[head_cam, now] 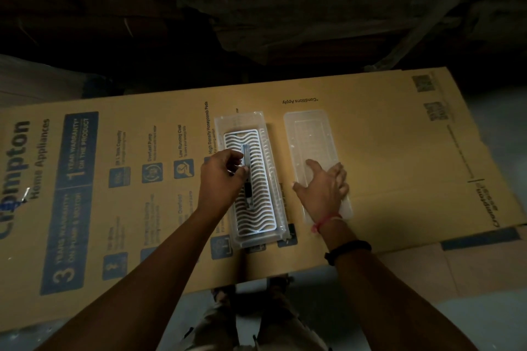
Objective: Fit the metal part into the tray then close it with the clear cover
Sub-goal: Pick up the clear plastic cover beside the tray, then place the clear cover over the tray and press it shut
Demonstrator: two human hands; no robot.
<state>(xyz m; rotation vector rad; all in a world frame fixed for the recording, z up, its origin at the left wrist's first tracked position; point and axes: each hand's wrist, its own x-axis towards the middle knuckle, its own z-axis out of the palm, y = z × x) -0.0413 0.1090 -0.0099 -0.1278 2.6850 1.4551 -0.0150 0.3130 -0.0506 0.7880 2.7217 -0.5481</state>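
Forearms reached over cardboard (370, 134). Left hand (221, 177) pinched metal part (247, 179) on white grille in tray (251, 179); right hand (325, 188) lay flat, fingers spread, on clear cover (310, 137) beside. Fitting step; next: seat part, lift cover across.

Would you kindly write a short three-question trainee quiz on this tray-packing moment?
1. True or false: the clear cover is already closed over the tray.
2. Which hand rests on the clear cover: A left hand, B right hand?
3. Fill in: the white wavy metal part lies inside the ____.

Key: 1 false, it lies beside the tray on the cardboard. 2 B. 3 tray.
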